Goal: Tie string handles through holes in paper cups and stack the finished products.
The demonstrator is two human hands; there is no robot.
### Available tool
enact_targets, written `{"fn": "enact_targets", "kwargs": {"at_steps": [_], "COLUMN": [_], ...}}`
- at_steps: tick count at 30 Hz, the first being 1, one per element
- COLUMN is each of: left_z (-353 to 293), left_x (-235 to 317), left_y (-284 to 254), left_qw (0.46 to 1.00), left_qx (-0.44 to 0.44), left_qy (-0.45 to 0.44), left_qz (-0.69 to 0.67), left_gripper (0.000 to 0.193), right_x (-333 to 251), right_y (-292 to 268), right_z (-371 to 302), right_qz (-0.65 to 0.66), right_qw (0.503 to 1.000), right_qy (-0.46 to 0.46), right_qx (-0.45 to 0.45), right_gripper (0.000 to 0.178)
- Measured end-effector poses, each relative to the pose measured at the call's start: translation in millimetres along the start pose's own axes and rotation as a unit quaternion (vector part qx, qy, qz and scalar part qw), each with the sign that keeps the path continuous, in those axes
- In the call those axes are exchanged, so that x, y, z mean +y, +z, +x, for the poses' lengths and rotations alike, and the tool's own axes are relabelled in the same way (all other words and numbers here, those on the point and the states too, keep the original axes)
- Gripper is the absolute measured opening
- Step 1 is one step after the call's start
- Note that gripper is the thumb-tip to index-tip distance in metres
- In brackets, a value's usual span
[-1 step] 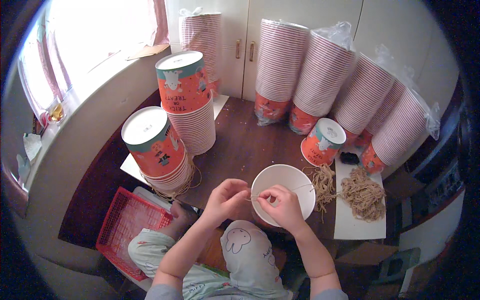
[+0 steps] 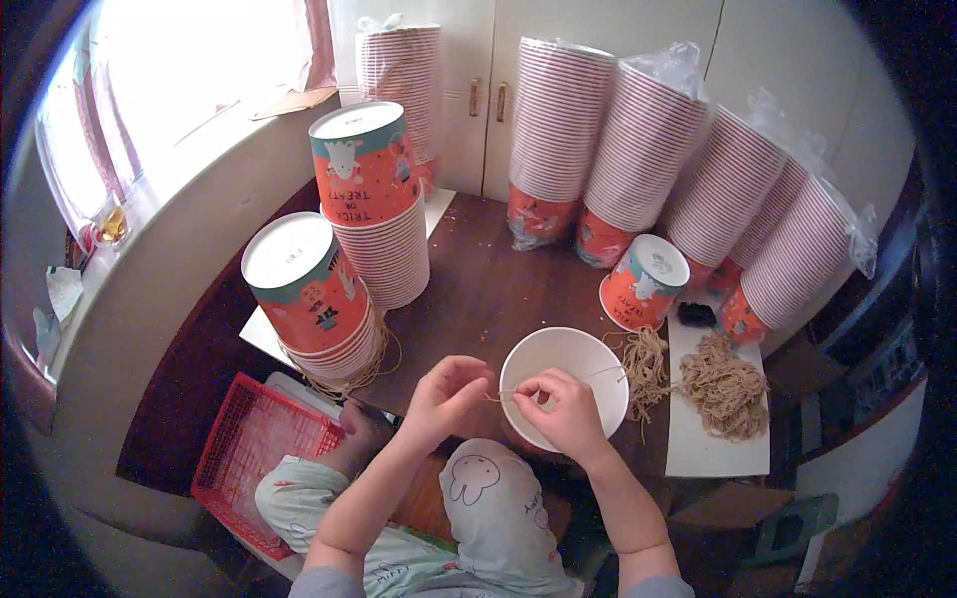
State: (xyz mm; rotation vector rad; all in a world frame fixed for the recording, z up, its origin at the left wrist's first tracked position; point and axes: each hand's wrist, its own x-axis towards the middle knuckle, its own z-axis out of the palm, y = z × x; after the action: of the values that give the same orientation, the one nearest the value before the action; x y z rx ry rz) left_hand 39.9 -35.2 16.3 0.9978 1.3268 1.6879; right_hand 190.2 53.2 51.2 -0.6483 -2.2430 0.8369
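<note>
Head view: dark bench (image 2: 478, 289) ringed with tall cup stacks (image 2: 638, 149) — a red basket (image 2: 249, 448) sits at its near left edge. White cup (image 2: 568, 379) stands open-side up at the near edge, twine pile (image 2: 723, 384) just to its right. Left hand (image 2: 444, 399) and right hand (image 2: 563, 409) each pinch a thin string (image 2: 498, 396) at the cup's rim — both grips closed on it.

stacked paper cups (image 2: 558, 130), red basket (image 2: 254, 448), twine pile (image 2: 723, 384)

A dark brown wooden table (image 2: 498, 284) stands against white cupboard doors (image 2: 558, 40); a bright curtained window (image 2: 189, 70) lights the left side
</note>
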Motion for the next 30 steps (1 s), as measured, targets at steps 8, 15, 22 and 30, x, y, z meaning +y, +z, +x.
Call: {"fn": "enact_targets", "kwargs": {"at_steps": [8,15,22,30], "left_z": [-38.4,-51.4,-37.9,-27.1], "left_x": [-22.9,1.6,-0.9,-0.7], "left_y": [-10.0,19.2,25.1,33.3], "left_qw": [0.981,0.975,0.825,0.870], "left_qx": [0.143,0.007,0.021,0.111], "left_qy": [0.033,-0.199,-0.298,-0.227], "left_qz": [0.125,-0.102,-0.479,-0.424], "left_gripper": [0.010,0.022,0.020,0.013], "right_x": [-1.7,-8.0,-8.1,-7.0], "right_y": [1.3,1.2,3.7,3.1], "right_z": [1.2,3.1,-1.4,-1.3], "right_qz": [0.015,0.014,0.038,0.044], "right_qw": [1.000,1.000,0.999,0.998], "right_qy": [0.002,0.007,0.025,0.016], "right_qx": [0.002,-0.008,-0.018,-0.031], "right_gripper": [0.006,0.006,0.005,0.006]}}
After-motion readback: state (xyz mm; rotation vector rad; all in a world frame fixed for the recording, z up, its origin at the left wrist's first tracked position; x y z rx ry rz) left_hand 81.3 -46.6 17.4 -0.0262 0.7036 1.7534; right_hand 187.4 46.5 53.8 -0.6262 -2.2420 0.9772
